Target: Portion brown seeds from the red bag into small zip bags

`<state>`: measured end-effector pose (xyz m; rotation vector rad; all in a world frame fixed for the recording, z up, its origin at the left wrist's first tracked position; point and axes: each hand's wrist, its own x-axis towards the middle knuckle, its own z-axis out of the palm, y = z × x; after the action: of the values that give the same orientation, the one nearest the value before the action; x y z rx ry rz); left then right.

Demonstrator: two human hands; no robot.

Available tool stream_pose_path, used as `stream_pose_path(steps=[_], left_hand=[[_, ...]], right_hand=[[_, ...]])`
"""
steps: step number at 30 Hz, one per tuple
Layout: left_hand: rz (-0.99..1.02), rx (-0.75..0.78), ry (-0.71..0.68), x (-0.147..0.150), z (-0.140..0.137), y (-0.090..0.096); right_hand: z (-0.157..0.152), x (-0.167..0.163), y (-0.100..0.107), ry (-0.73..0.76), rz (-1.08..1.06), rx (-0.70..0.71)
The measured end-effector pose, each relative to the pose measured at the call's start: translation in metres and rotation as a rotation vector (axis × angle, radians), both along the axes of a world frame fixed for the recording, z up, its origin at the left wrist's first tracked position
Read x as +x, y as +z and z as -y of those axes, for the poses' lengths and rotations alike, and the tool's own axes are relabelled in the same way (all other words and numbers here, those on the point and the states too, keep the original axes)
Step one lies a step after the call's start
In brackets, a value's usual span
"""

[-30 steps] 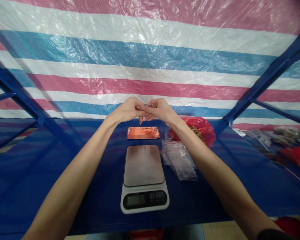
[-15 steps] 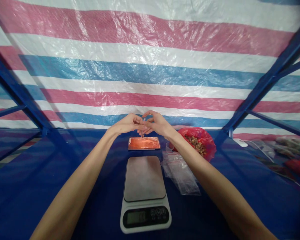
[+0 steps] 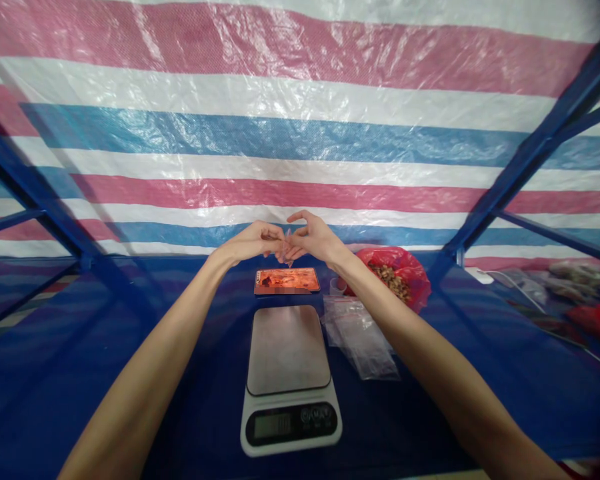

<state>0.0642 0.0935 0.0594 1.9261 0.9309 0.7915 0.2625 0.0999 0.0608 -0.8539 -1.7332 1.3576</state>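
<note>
I see the small clear plastic bag (image 3: 288, 235) between the left hand (image 3: 254, 241) and the right hand (image 3: 317, 239), fingers of both pinching it.

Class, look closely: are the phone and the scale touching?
Apart: the head view shows a strip of blue table between the phone and the scale.

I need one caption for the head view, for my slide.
Left hand and right hand hold a clear plastic piece near a lit phone, beyond a digital scale.
</note>
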Motion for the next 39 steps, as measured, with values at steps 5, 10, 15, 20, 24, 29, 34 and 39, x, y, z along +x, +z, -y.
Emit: stream_pose_path(steps=[5,10,15,20,24,29,34,39], left_hand=[[0.002,0.088,0.077,0.005,0.002,0.003],[-0.015,0.149,0.098,0.009,0.0,0.003],[0.081,0.055,0.057,0.009,0.001,0.004],[0.144,-0.007,0.076,0.009,0.004,0.004],[0.071,0.045,0.177,0.017,0.005,0.002],[-0.076,0.155,0.298,0.022,0.005,0.003],[-0.233,0.298,0.392,0.022,0.006,0.006],[-0.229,0.317,0.28,0.033,0.012,0.009]], right_hand=[[-0.003,-0.001,-0.002,-0.105,0.156,0.07],[-0.005,-0.003,-0.006,-0.122,0.144,0.112],[-0.003,0.0,-0.002,0.02,0.081,0.025],[0.0,0.002,0.0,0.084,0.026,0.026],[-0.002,0.001,-0.001,0.01,0.203,0.154],[0.002,0.005,0.006,-0.221,0.579,0.489],[0.0,0.008,0.007,-0.418,0.673,0.605],[-0.01,0.017,0.002,-0.179,0.392,0.405]])
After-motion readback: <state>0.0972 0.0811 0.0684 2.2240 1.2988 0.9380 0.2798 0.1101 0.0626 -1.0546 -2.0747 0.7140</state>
